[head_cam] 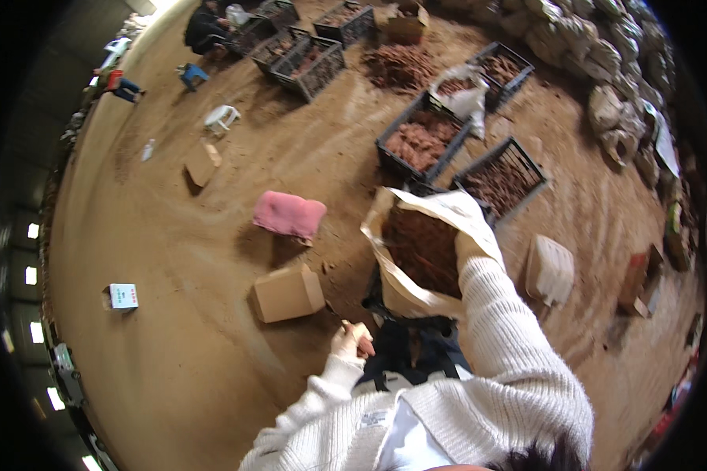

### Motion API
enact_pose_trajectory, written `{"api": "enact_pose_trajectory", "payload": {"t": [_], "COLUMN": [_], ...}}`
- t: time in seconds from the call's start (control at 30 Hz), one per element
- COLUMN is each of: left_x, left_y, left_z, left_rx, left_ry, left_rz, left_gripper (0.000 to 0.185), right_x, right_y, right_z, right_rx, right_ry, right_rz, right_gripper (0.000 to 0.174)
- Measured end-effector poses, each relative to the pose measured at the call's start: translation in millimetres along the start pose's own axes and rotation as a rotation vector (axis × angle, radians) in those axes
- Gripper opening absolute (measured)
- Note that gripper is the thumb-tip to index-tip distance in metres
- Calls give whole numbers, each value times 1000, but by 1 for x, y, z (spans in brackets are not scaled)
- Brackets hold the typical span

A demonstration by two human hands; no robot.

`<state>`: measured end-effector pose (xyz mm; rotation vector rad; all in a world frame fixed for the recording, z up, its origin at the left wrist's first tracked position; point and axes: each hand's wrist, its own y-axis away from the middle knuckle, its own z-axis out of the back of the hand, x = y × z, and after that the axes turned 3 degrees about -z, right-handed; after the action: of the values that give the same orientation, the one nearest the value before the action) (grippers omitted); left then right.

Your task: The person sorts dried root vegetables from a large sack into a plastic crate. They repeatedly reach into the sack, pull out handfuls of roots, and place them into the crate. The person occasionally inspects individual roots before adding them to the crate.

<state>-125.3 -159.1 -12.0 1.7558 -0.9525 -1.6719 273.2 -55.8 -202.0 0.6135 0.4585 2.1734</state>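
Note:
In front of me stands a pale woven sack (409, 297), its mouth folded wide. Dark reddish-brown root-like material (421, 250) fills the inside. My right hand (466, 250) reaches in at the sack's right edge; the rim and the contents hide its fingers. Lower and to the left, outside the sack, my left hand (349, 341) is curled around a small reddish-brown root piece (365, 347). Both hands appear to wear pale gloves. Part of a black crate (374, 294) shows around the sack's base.
Black crates of reddish roots (383, 150) stand beyond the sack, near a loose root pile (399, 66). A cardboard box (288, 294) and pink-covered stool (288, 215) are left; a pale plastic stool (549, 268) is right. Another person (206, 29) crouches far off beside crates.

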Motion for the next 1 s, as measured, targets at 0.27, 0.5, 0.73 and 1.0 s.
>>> {"api": "enact_pose_trajectory", "payload": {"t": [0.27,0.5,0.73,1.0], "left_x": [-33,-52,-35,-59], "left_y": [0,10,-3,14], "left_z": [-65,-145,-186,-184], "left_rx": [198,326,479,597], "left_ry": [31,-110,22,-146], "left_rz": [-106,-224,-205,-382], "left_gripper": [19,11,16,8], "right_x": [-19,-16,-28,-43], "right_y": [150,263,281,291], "right_z": [25,117,119,148], "right_rx": [305,336,407,133], "right_ry": [-1489,-1669,-1592,-1323], "right_rz": [-425,-252,-49,-23], "right_gripper": [10,16,10,25]}}
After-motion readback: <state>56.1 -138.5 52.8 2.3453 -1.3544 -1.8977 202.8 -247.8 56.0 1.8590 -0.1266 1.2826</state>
